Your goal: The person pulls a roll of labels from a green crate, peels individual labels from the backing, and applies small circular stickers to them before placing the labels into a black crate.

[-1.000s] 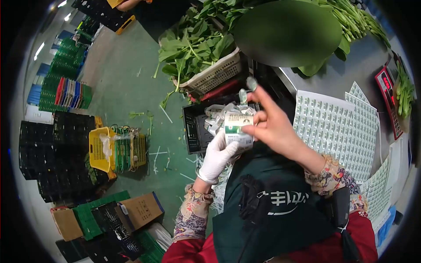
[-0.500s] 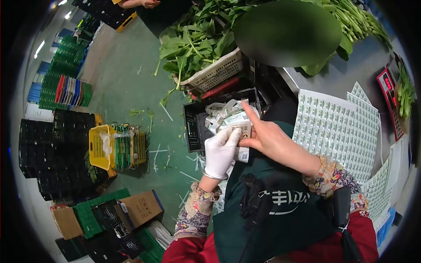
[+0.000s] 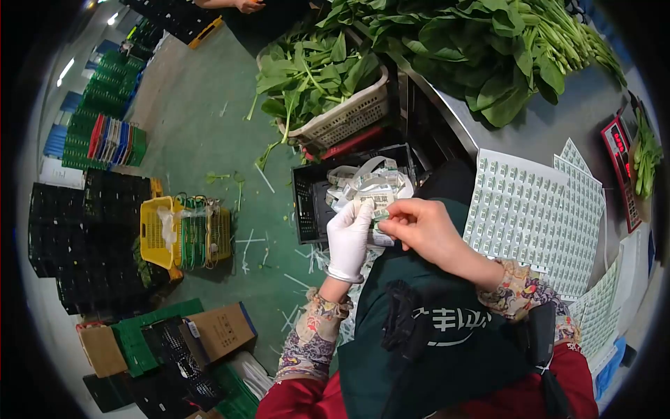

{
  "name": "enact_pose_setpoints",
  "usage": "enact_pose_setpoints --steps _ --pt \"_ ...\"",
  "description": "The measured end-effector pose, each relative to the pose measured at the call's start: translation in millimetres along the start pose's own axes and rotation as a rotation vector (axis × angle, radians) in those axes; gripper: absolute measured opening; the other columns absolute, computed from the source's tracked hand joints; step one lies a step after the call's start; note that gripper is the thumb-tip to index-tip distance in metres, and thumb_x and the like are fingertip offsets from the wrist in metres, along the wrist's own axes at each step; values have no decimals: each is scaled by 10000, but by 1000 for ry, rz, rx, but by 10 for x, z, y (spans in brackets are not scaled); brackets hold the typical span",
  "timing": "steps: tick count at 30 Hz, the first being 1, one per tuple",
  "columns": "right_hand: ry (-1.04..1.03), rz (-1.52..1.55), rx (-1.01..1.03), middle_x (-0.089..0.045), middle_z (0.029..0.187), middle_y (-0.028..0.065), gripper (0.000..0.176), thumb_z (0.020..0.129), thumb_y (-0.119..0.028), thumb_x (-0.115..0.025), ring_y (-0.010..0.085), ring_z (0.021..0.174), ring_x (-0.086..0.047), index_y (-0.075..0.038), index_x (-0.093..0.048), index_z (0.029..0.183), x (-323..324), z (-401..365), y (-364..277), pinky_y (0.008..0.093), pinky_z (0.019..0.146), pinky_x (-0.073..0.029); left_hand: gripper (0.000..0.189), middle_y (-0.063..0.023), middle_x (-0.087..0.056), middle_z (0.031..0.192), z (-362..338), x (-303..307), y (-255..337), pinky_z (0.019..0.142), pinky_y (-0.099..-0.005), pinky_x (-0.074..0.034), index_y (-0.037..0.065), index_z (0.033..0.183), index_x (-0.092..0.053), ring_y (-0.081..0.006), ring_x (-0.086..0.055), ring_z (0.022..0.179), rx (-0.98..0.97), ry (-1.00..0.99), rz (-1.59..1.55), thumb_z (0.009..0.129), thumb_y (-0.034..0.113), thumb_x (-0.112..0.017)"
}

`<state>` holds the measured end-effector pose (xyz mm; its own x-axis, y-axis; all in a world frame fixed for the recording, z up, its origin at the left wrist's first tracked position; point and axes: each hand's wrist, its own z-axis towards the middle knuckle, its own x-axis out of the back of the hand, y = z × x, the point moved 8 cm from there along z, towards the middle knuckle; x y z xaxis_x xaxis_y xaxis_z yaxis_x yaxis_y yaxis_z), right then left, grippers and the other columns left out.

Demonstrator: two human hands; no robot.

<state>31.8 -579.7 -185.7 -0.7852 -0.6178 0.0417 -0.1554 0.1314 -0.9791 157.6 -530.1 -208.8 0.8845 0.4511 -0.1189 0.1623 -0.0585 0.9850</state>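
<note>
My left hand [image 3: 348,237], in a white glove, pinches a printed label strip [image 3: 377,200] over a black crate [image 3: 305,209]. The bare fingers of my right hand [image 3: 427,229] are closed at the strip's right side, on a small green-and-white sticker [image 3: 380,216]. More white printed bands [image 3: 380,171] lie loosely in the crate beyond my hands. Sheets of small green-printed stickers [image 3: 527,209] lie on the metal table [image 3: 537,129] to the right of my right hand.
Leafy greens [image 3: 481,49] are heaped on the table, and others fill a beige basket [image 3: 349,115]. A red scale [image 3: 621,171] stands at the far right. Yellow baskets [image 3: 159,234], black crates [image 3: 105,223] and cardboard boxes [image 3: 222,332] stand on the left. Another person's hand [image 3: 249,5] shows at the top.
My right hand has turned from spread fingers to a pinch beside the label strip. My left hand still holds the strip. The blurred patch over the greens is gone.
</note>
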Motion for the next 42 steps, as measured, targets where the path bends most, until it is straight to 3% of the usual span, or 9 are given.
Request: enact_pose_setpoints --steps 4,10,17,24,26,34,36,39,42 --pt "122 -393 186 -566 647 126 440 771 -178 -690 285 590 -587 46 -437 1053 111 35 -93 352 546 -463 203 -21 -634 907 -56 -24 9 717 -205 -453 -26 1006 -618 -53 -541 796 74 16 34 914 141 -551" --pt "245 143 125 -590 660 35 419 828 -140 -642 50 519 -531 22 -396 1126 521 275 -186 195 441 -394 223 -49 -644 921 -193 -131 -243 721 -226 -482 -11 1017 -612 -87 -595 809 272 -206 -121 930 171 -518" --pt "-165 88 -203 -606 595 54 262 869 -223 -596 94 480 -577 23 -613 781 -135 -16 162 226 392 -411 237 -44 -644 870 -78 88 -148 651 -214 -474 -52 1000 -620 -63 -571 750 126 47 -90 925 158 -540" --pt "55 -1001 185 -587 563 164 479 823 -423 -579 331 534 -600 -25 -611 558 106 -21 -65 425 481 -470 245 -53 -644 888 -1 -6 43 695 -242 -469 -60 985 -631 -97 -580 767 2 101 0 926 156 -533" --pt "195 -960 610 -598 597 136 353 818 -382 -599 338 509 -580 -57 -626 685 242 -127 -262 431 467 -453 265 -44 -641 932 162 55 177 769 -236 -456 -59 986 -630 -86 -562 837 -74 50 42 924 182 -540" --pt "552 -1135 492 -619 879 142 290 800 -226 -654 284 802 -591 20 -588 940 1912 -181 -426 348 726 -453 271 -40 -644 890 1158 1094 1052 680 -230 -473 -25 993 -625 -77 -573 738 -245 178 13 926 223 -537" --pt "409 -943 -31 -614 745 105 220 804 -198 -651 251 650 -580 0 -588 877 2193 -111 -94 332 615 -450 243 -31 -641 827 1195 1119 999 627 -211 -464 -11 928 -635 -63 -564 685 -220 183 165 911 221 -566" --pt "470 -805 219 -587 649 79 165 806 -174 -649 221 544 -548 -21 -587 816 2080 -162 -264 315 528 -422 261 -27 -627 766 1095 894 761 620 -200 -451 -22 862 -632 -54 -553 678 -57 136 555 905 230 -578" --pt "360 -837 424 -584 667 96 130 806 -149 -644 224 558 -555 -29 -594 795 1516 -196 -676 311 527 -425 340 -129 -638 973 636 186 757 708 -345 -494 51 1095 -578 -278 -630 803 -660 189 1137 821 240 -648"
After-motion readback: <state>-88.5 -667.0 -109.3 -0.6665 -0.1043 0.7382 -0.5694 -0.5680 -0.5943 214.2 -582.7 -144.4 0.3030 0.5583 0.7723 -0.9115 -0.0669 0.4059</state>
